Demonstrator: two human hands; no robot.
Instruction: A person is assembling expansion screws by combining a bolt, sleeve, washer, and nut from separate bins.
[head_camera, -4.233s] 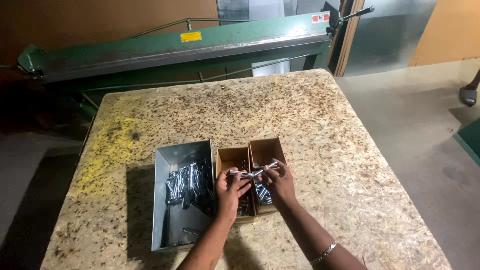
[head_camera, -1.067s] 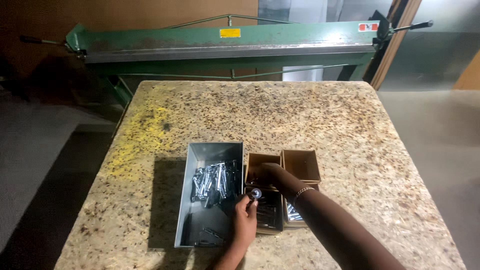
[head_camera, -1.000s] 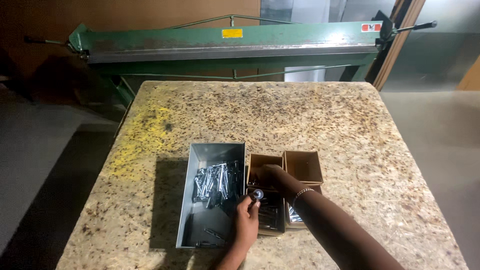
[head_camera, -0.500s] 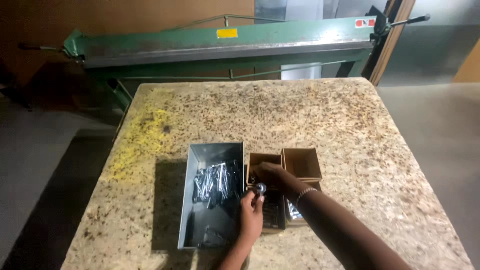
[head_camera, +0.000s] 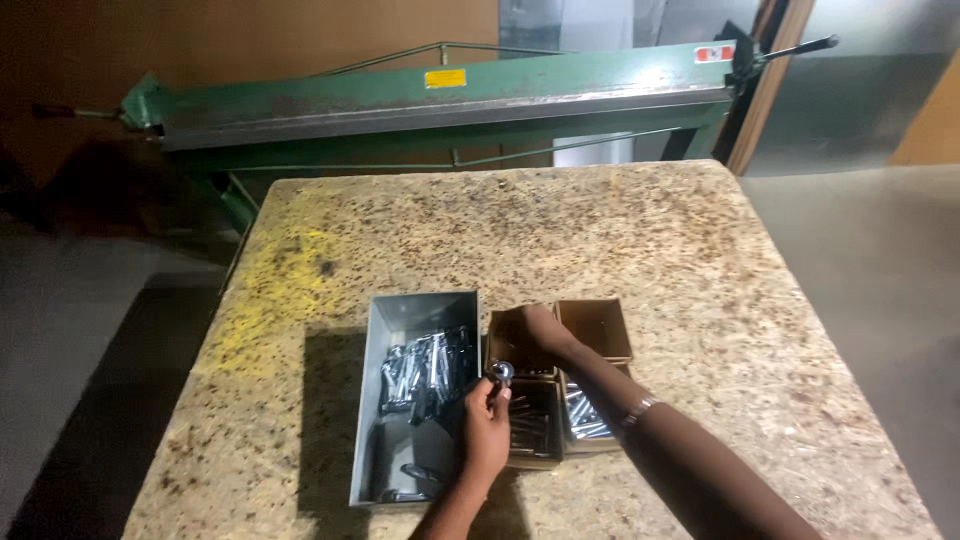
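Note:
My left hand (head_camera: 487, 428) pinches a small shiny metal fastener (head_camera: 501, 372) just above the seam between the grey metal tray (head_camera: 364, 420) and the left cardboard box (head_camera: 498, 338). My right hand (head_camera: 537, 330) reaches over that box with its fingers curled down at the far end; what they hold is hidden. A thin bracelet (head_camera: 638, 410) sits on my right wrist. The tray holds a heap of silvery bolts (head_camera: 426, 365). More bolts (head_camera: 585, 415) lie in the near part of the right cardboard box (head_camera: 595, 328).
The tray and boxes stand on a speckled chipboard table (head_camera: 600, 230) with a yellow stain (head_camera: 285, 290) on its left side. A long green sheet-metal machine (head_camera: 440, 95) runs behind the table's far edge. Grey floor lies on both sides.
Four seconds ago both hands held a part together over the boxes. Now my left hand holds the fastener alone and my right hand sits farther back over the box. The view shifted slightly.

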